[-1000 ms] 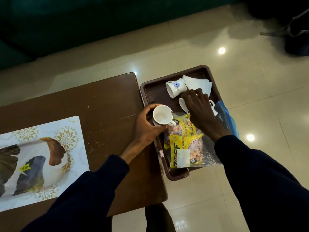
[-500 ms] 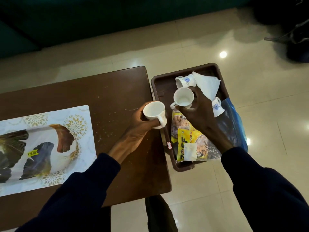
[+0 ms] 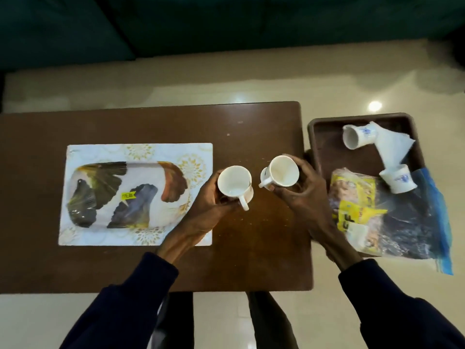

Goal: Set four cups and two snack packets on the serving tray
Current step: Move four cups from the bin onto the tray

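Cups (image 3: pixel 234 183) gripped over tabletop (image 3: pixel 264 235) strip, serving tray (image 3: pixel 83 152) edge apparently adjacent.

Glossy white cups (image 3: pixel 234 183); scuffed wood table (image 3: pixel 259 230); crinkly plastic packets (image 3: pixel 357 212).

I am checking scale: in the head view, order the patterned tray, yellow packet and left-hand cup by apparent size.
1. patterned tray, clearly largest
2. yellow packet, partly hidden, so its full extent is unsure
3. left-hand cup, smallest

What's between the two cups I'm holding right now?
Head view: only bare table shows between the cup in the left hand and the cup in the right hand. The right cup's handle juts into the gap, apart from the other cup.
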Motion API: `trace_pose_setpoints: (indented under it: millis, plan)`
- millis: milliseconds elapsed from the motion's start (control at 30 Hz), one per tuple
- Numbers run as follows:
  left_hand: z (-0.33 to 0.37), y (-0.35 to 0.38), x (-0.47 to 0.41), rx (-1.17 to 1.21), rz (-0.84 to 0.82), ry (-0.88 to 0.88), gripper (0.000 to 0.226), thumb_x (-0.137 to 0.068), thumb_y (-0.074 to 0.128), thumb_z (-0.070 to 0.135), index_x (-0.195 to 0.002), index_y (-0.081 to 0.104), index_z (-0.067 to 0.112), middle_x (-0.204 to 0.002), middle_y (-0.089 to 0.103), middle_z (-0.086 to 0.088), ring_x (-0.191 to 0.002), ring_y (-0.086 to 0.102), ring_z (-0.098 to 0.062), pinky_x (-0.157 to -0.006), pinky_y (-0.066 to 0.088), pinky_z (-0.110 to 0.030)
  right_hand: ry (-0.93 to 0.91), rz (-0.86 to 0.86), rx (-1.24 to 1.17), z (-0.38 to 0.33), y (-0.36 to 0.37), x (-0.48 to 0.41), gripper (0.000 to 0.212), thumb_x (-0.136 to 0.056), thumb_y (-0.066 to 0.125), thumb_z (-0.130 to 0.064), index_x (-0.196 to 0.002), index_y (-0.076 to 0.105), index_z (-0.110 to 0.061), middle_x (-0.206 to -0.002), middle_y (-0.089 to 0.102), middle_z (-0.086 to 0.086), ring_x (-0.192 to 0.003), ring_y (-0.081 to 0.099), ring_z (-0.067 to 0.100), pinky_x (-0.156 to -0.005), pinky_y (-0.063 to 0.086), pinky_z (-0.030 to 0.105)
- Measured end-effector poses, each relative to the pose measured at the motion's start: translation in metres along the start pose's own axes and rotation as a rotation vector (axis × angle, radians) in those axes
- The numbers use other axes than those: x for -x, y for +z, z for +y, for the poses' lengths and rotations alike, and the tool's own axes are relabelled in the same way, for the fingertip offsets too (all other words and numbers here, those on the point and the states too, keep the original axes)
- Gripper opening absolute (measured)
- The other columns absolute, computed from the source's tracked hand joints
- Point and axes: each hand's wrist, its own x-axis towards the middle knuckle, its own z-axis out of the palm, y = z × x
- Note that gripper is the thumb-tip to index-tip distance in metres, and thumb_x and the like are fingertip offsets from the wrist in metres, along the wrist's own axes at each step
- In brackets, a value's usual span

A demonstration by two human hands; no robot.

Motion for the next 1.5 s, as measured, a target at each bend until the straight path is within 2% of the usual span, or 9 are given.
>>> trace_pose_setpoints:
  millis: [233,300,467,567,767,1067,1233,1367,1500]
  plan:
    - [-0.044,-0.131,0.034,-0.085,0.207,0.083,0.071,-0.073,0.085,-0.010,-0.129,0.058,0.025,-0.128,0.065,0.001,-0.122,0.060,-0.015,-0.096,0.053,-0.017,-0.011,-0.151,0.072,-0.017,0.116,0.009,0.083,-0.069,0.087,-0.032,-0.142,0.052,-0.014,-0.138,0.059,-0.009,-0.120,0.059,0.000,-0.098,0.050,0.014]
    - [-0.062,-0.162,0.042,-0.105,0.284,0.083,0.071,-0.072,0.088,-0.007,-0.128,0.060,0.026,-0.127,0.066,0.003,-0.122,0.061,-0.017,-0.094,0.053,-0.015,-0.006,-0.170,0.091,-0.017,0.149,0.016,0.087,-0.070,0.089,-0.024,-0.146,0.048,-0.014,-0.141,0.054,-0.015,-0.121,0.055,-0.008,-0.098,0.048,0.009]
    - [-0.106,-0.233,0.051,-0.250,0.427,0.152,0.062,-0.072,0.088,0.001,-0.126,0.065,0.019,-0.126,0.069,0.003,-0.121,0.064,-0.018,-0.100,0.054,-0.032,-0.004,-0.216,0.188,-0.007,0.235,0.031,0.065,-0.075,0.086,-0.012,-0.134,0.057,-0.013,-0.132,0.063,-0.001,-0.117,0.059,0.009,-0.100,0.052,0.031]
    - [-0.125,-0.265,0.048,-0.290,0.433,0.154,0.057,-0.077,0.081,-0.008,-0.127,0.066,0.013,-0.126,0.070,-0.004,-0.123,0.064,-0.025,-0.104,0.054,-0.048,-0.009,-0.216,0.233,0.002,0.279,0.038,0.054,-0.077,0.085,-0.019,-0.125,0.060,-0.022,-0.118,0.066,-0.011,-0.105,0.060,0.003,-0.088,0.050,0.024]
    - [-0.130,-0.311,0.028,-0.335,0.333,0.165,0.061,-0.076,0.084,0.001,-0.132,0.063,0.010,-0.130,0.068,-0.005,-0.124,0.062,-0.024,-0.103,0.055,-0.043,-0.101,-0.203,0.257,0.007,0.336,0.037,0.047,-0.083,0.080,-0.016,-0.120,0.055,-0.031,-0.114,0.060,-0.027,-0.104,0.055,-0.015,-0.087,0.038,-0.003]
    - [-0.128,-0.334,0.023,-0.356,0.229,0.195,0.064,-0.080,0.077,-0.011,-0.138,0.058,0.007,-0.135,0.065,-0.007,-0.129,0.059,-0.022,-0.110,0.052,-0.045,-0.139,-0.256,0.380,0.019,0.359,0.027,0.060,-0.086,0.077,-0.016,-0.140,0.049,-0.013,-0.140,0.057,0.004,-0.130,0.053,0.019,-0.109,0.045,0.037]
    - [-0.126,-0.341,0.027,-0.366,0.158,0.252,0.078,-0.083,0.073,-0.015,-0.151,0.049,0.014,-0.153,0.056,-0.001,-0.144,0.049,-0.015,-0.117,0.044,-0.028,-0.208,-0.365,0.483,0.021,0.354,0.028,0.082,-0.084,0.075,-0.007,-0.151,0.033,-0.027,-0.155,0.042,-0.002,-0.143,0.037,0.010,-0.116,0.024,0.015]
    - [-0.128,-0.349,0.024,-0.429,0.126,0.248,0.076,-0.084,0.080,-0.002,-0.149,0.052,0.025,-0.148,0.058,0.005,-0.137,0.054,-0.011,-0.112,0.051,-0.034,-0.255,-0.338,0.529,0.017,0.351,0.022,0.070,-0.083,0.078,-0.004,-0.143,0.047,-0.020,-0.145,0.053,0.004,-0.135,0.049,0.022,-0.112,0.044,0.043]
    - [-0.131,-0.351,0.019,-0.526,0.220,0.291,0.079,-0.083,0.086,0.014,-0.150,0.048,0.029,-0.142,0.056,0.005,-0.132,0.054,-0.011,-0.107,0.054,-0.039,-0.231,-0.282,0.556,0.011,0.352,0.017,0.063,-0.083,0.080,-0.017,-0.138,0.051,-0.011,-0.139,0.056,0.010,-0.130,0.051,0.027,-0.106,0.043,0.038]
